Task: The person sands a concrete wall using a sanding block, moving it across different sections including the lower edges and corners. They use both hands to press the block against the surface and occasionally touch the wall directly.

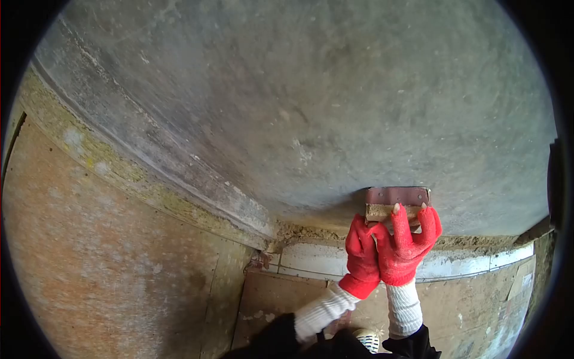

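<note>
Fingers (pixel 399 222) of the right hand (pixel 405 251), in a red glove, are hooked tight over the lower edge of a sanding block (pixel 397 196), with one bare fingertip poking through the glove. The left hand (pixel 362 258), gloved the same, is closed up against the right from the side; whether it touches the block I can't tell. The block sits flat on the grey plastered wall (pixel 311 107), low down, just above a crumbly seam (pixel 305 233) and a white strip (pixel 311 260). Brownish boards (pixel 107 251) lie to the left
</note>
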`<state>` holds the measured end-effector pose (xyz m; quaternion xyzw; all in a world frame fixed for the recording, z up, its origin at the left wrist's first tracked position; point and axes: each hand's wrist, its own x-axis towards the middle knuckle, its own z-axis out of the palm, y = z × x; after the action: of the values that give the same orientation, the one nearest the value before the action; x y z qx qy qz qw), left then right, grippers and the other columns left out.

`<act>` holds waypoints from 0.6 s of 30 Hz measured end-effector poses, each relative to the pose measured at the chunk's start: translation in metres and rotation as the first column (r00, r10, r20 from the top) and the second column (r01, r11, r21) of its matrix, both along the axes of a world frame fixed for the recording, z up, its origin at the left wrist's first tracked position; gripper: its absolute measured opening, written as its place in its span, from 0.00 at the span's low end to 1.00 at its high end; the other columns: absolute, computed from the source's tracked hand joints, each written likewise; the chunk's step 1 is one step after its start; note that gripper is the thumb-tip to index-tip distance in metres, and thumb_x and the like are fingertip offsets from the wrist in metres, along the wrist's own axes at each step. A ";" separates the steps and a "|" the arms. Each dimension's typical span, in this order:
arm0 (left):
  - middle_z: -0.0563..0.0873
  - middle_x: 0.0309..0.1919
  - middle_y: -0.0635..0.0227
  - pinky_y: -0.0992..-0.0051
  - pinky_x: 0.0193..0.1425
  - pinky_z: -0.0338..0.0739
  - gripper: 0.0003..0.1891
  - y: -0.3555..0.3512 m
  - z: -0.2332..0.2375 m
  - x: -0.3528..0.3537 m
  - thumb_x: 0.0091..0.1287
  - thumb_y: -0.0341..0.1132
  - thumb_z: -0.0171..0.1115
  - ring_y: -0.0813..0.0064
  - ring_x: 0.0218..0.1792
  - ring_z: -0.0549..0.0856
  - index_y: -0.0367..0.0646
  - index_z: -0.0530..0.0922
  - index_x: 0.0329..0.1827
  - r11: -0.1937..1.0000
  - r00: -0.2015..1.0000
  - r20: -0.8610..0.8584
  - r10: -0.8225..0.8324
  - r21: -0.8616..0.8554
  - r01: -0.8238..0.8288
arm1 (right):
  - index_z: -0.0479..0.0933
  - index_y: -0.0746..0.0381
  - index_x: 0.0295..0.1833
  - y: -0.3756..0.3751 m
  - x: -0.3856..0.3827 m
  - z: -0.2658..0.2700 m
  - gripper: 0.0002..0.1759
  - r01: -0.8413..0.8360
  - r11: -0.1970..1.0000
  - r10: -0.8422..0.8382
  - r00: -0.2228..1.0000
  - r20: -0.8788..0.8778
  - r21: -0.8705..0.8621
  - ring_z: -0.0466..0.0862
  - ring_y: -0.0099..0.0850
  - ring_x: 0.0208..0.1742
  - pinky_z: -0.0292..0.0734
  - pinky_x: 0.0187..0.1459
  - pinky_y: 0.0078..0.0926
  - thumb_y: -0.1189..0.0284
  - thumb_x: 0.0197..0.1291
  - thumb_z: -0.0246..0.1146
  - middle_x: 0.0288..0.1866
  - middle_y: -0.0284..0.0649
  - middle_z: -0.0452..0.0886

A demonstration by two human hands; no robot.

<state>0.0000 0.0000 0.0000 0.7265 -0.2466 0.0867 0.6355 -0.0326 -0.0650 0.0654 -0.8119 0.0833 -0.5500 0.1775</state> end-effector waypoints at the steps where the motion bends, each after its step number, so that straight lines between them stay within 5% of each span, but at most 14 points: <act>1: 0.75 0.48 0.54 0.61 0.42 0.76 0.18 0.001 0.006 -0.003 0.68 0.41 0.58 0.51 0.41 0.80 0.46 0.65 0.55 0.974 0.971 0.092 0.221 0.023 -0.224 | 0.78 0.47 0.55 0.005 0.000 0.002 0.29 -0.007 1.000 0.008 1.000 -0.005 0.019 0.69 0.50 0.56 0.69 0.53 0.48 0.66 0.42 0.75 0.62 0.41 0.64; 2: 0.76 0.42 0.55 0.61 0.36 0.75 0.14 0.002 0.013 -0.005 0.68 0.41 0.57 0.54 0.38 0.80 0.41 0.66 0.44 0.899 0.885 0.188 0.427 0.016 -0.437 | 0.78 0.47 0.54 0.008 -0.001 0.005 0.30 -0.017 0.999 0.017 1.000 -0.010 0.030 0.69 0.50 0.55 0.70 0.52 0.47 0.67 0.40 0.75 0.61 0.41 0.65; 3: 0.76 0.42 0.55 0.61 0.36 0.75 0.14 -0.050 0.009 -0.021 0.68 0.41 0.57 0.54 0.38 0.80 0.41 0.66 0.44 0.885 0.890 0.034 0.455 -0.130 -0.447 | 0.78 0.47 0.54 -0.035 -0.014 0.009 0.30 -0.028 0.986 0.014 0.996 -0.086 -0.167 0.69 0.50 0.55 0.70 0.52 0.47 0.67 0.40 0.75 0.61 0.41 0.65; 5: 0.76 0.39 0.54 0.62 0.34 0.73 0.20 -0.022 0.020 -0.009 0.66 0.46 0.60 0.54 0.32 0.79 0.37 0.65 0.44 0.982 0.996 -0.081 0.037 -0.184 -0.052 | 0.78 0.48 0.53 -0.020 -0.009 0.009 0.30 -0.052 0.993 0.046 0.997 -0.062 -0.102 0.70 0.50 0.55 0.70 0.52 0.46 0.70 0.38 0.75 0.61 0.42 0.65; 12: 0.78 0.46 0.62 0.64 0.50 0.75 0.26 -0.062 0.007 -0.006 0.71 0.54 0.51 0.65 0.47 0.79 0.40 0.66 0.57 0.826 0.964 -0.261 0.058 -0.530 -0.193 | 0.79 0.53 0.53 -0.018 -0.017 0.031 0.31 -0.123 0.992 0.117 0.982 -0.151 -0.026 0.73 0.50 0.55 0.72 0.52 0.45 0.75 0.35 0.75 0.59 0.46 0.70; 13: 0.72 0.58 0.55 0.56 0.57 0.72 0.36 -0.046 0.001 0.010 0.66 0.55 0.58 0.60 0.56 0.75 0.42 0.57 0.68 0.732 0.936 -0.304 -0.180 -0.677 -0.080 | 0.79 0.55 0.53 -0.019 -0.021 0.039 0.31 -0.155 0.988 0.154 0.971 -0.184 0.012 0.74 0.51 0.56 0.72 0.52 0.45 0.75 0.35 0.75 0.59 0.48 0.70; 14: 0.70 0.56 0.50 0.55 0.51 0.73 0.39 -0.025 0.027 0.021 0.62 0.54 0.62 0.54 0.52 0.75 0.43 0.55 0.69 0.863 0.938 0.021 0.347 -0.399 -0.310 | 0.78 0.58 0.52 -0.023 -0.024 0.051 0.32 -0.202 0.969 0.173 0.967 -0.188 -0.145 0.74 0.54 0.56 0.73 0.53 0.47 0.76 0.34 0.75 0.58 0.50 0.70; 15: 0.69 0.55 0.45 0.54 0.45 0.74 0.44 -0.005 0.050 0.027 0.58 0.53 0.66 0.49 0.49 0.76 0.44 0.52 0.70 0.758 0.619 0.470 0.630 -0.195 -0.623 | 0.78 0.59 0.52 -0.030 -0.029 0.067 0.33 -0.274 0.920 0.213 0.950 -0.228 -0.281 0.74 0.52 0.55 0.73 0.52 0.51 0.77 0.31 0.75 0.57 0.49 0.71; 18: 0.57 0.66 0.43 0.50 0.59 0.68 0.60 0.039 -0.005 0.048 0.52 0.49 0.71 0.44 0.61 0.68 0.52 0.32 0.77 0.700 0.627 0.378 0.681 -0.086 -0.709 | 0.78 0.59 0.50 -0.043 -0.035 0.104 0.34 -0.366 0.820 0.274 0.926 -0.261 -0.439 0.75 0.50 0.52 0.73 0.51 0.54 0.75 0.27 0.75 0.55 0.48 0.71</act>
<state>0.0477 0.0391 -0.0045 0.7557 -0.0689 0.4555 0.4655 -0.0673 -0.1076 0.1696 -0.8801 -0.1775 -0.4372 0.0521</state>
